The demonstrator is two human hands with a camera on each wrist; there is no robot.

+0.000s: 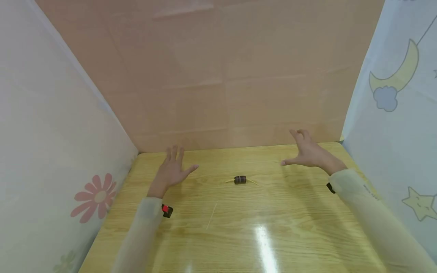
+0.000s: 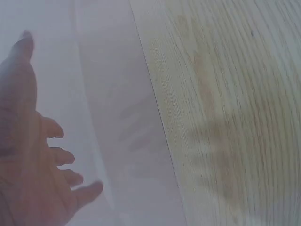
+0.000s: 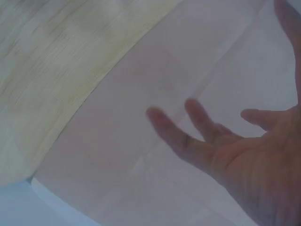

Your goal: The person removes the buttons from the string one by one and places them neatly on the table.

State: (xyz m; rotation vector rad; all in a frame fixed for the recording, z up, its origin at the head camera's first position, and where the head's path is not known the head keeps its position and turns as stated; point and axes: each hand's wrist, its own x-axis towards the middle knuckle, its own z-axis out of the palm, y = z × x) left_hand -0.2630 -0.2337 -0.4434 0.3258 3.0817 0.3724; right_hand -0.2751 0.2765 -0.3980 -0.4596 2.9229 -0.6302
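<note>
From my remote seat I see the small dark barrel-shaped piece (image 1: 240,179) lying on its side on the wooden table (image 1: 293,220), between the left hand (image 1: 172,172) and the right hand (image 1: 310,153) and well apart from both. Both hands hold nothing; their fingers are spread, thumbs held away. I judge the barrel light and stiff, liable to roll if nudged, so I'd pinch its ribbed middle; the thin yellow cord (image 1: 253,182) at its ends looks limp and a poor hold.
</note>
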